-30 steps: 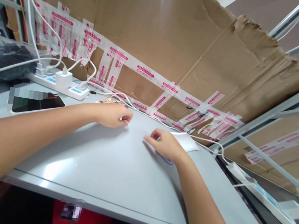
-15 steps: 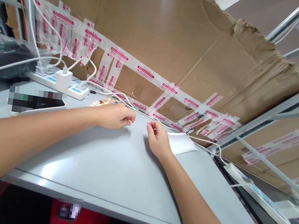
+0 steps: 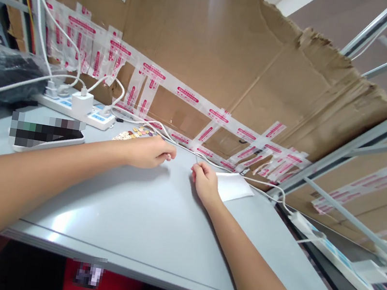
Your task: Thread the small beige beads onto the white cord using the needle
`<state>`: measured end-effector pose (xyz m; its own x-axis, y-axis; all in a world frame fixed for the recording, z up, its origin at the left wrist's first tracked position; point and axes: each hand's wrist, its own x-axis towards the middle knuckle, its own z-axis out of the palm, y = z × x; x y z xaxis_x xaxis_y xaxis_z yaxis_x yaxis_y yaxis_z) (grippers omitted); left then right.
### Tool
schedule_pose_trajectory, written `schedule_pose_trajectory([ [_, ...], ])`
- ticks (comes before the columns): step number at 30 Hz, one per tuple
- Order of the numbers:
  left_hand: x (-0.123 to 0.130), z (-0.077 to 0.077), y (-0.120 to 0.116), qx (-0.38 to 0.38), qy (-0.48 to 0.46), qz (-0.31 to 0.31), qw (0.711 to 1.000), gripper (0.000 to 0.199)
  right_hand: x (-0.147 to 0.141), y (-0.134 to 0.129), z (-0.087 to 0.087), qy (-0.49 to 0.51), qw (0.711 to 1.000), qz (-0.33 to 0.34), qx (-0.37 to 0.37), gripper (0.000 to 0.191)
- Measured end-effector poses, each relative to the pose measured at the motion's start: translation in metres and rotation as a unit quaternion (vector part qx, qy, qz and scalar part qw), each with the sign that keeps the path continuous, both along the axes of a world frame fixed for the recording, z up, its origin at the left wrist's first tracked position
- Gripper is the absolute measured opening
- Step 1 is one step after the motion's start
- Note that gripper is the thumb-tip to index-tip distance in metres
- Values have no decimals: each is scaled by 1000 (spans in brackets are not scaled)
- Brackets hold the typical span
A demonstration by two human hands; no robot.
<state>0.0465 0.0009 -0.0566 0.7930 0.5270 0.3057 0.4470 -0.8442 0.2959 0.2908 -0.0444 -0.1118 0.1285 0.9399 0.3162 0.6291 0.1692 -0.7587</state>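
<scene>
My left hand [image 3: 150,152] rests on the grey table [image 3: 139,210] with its fingers curled shut; whether anything is inside them I cannot tell. Just behind its wrist lies a small pile of coloured buttons or beads [image 3: 135,132]. A short way to the right, my right hand [image 3: 204,181] rests on the table with thumb and fingers pinched on a thin needle-like sliver [image 3: 196,158] that sticks up from the fingertips. A white flat pad [image 3: 234,186] lies directly right of that hand. The two hands are a few centimetres apart.
A taped cardboard sheet [image 3: 208,54] walls off the back of the table. A white power strip [image 3: 74,107] with plugs and white cables sits at back left, a phone [image 3: 48,135] lies in front of it. A second power strip [image 3: 330,252] lies off the table's right edge.
My right hand has moved left and away from me, past the white pad toward my left hand, and its fingers have closed into a pinch. My left hand has barely shifted.
</scene>
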Motion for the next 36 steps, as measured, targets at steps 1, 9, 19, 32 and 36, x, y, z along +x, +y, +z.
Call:
schedule_pose_trajectory([
  [1,0,1,-1,1,-1,3,1000,26,-2,0,0,5,1000,-4,-1,27],
  [9,-1,-2,3,-74,-63,25,995,16,-12,-13,11,-36,997,58,23,29],
  [19,4,-4,6,-282,-162,7,946,28,-26,-33,33,36,988,129,-81,19],
  [32,7,-2,-1,-304,-173,-31,936,28,-35,-40,43,73,974,146,-156,19],
  [36,8,-2,-2,-305,-185,-26,934,23,-35,-39,42,93,972,148,-156,19],
])
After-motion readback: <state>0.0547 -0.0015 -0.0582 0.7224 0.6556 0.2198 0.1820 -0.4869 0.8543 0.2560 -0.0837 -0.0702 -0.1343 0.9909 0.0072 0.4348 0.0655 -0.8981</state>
